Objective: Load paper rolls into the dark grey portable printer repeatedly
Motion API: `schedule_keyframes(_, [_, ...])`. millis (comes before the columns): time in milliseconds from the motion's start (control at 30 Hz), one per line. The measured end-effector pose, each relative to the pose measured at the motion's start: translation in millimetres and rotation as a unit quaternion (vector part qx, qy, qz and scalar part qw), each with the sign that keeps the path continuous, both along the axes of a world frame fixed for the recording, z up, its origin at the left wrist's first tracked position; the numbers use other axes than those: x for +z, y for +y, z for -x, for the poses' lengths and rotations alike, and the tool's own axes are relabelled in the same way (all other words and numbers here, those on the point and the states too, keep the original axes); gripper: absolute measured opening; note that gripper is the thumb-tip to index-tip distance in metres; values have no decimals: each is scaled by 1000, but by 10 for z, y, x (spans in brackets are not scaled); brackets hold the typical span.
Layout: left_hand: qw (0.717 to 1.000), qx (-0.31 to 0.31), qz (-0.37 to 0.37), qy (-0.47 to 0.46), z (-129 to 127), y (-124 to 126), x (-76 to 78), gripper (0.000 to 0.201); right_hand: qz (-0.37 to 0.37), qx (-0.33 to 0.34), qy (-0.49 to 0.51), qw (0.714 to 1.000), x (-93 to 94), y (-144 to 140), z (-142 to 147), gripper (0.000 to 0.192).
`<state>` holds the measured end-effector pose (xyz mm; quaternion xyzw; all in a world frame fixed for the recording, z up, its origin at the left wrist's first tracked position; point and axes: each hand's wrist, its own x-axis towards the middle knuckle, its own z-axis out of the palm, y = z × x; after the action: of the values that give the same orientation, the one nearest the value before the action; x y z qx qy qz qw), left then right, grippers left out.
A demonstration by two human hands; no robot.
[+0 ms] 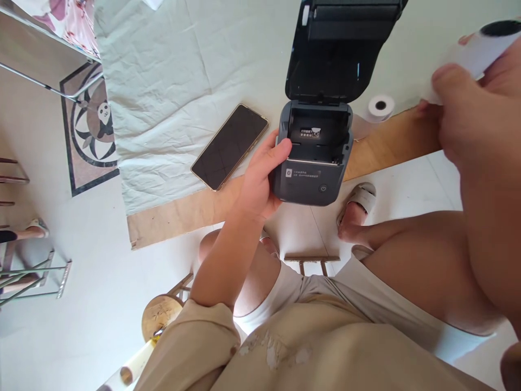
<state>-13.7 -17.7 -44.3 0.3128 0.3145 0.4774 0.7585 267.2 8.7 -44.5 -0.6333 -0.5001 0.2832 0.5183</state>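
A dark grey portable printer [313, 174] sits at the near edge of the table with its lid [337, 49] flipped up and its paper bay empty. My left hand [260, 179] grips the printer's left side, thumb on its top edge. My right hand [476, 114] is raised close to the camera at the right, holding a white paper roll [484, 46] with a dark core. A black phone [230, 145] lies face up on the cloth just left of the printer.
A second white paper roll [380, 107] stands on the table right of the printer. A pale green cloth [171, 81] covers the wooden tabletop [391, 144]. Below are my knees, a sandalled foot [358, 209], a small wooden stool [160, 315] and a metal rack [32, 274].
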Motion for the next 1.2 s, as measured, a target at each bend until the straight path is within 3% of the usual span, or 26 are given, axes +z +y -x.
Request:
schedule_keyframes(100, [1000,-7,2,5,-17,-2,2,19,10,-49,-133,990,34,-56,23,33])
schedule_keyframes(200, [1000,8,6,23,-40,-6,25,21,76,-52,-269,959,81,-88,-3,44])
schedule_keyframes(267, [999,15,9,31,-49,-11,46,20,123,-40,-297,946,72,-88,-47,50])
schedule_keyframes(333, [1000,8,9,25,-45,-18,67,19,77,-18,-312,947,49,-107,-77,57])
schedule_keyframes(433, [1000,-15,7,10,-26,-25,91,16,-114,7,-338,934,37,-199,-20,53])
schedule_keyframes(500, [1000,-25,4,6,-18,-27,96,14,-180,41,-353,917,39,-271,99,49])
schedule_keyframes(633, [1000,-12,-8,25,-30,-23,79,16,-138,129,-408,893,-14,-307,362,53])
schedule_keyframes(733, [999,-5,-15,34,-46,-24,63,19,-74,129,-416,897,-86,-263,451,51])
schedule_keyframes(967, [999,7,-17,27,-78,-36,81,20,-24,97,-320,942,-92,-224,533,37])
schedule_keyframes(1067, [999,9,-12,35,-80,-41,88,23,-5,68,-251,966,-49,-219,554,57])
schedule_keyframes(1133, [999,4,-9,48,-71,-43,88,25,10,62,-123,990,-13,-199,566,77])
schedule_keyframes(1200, [998,3,-9,62,-58,-45,86,27,38,50,67,996,26,-164,584,78])
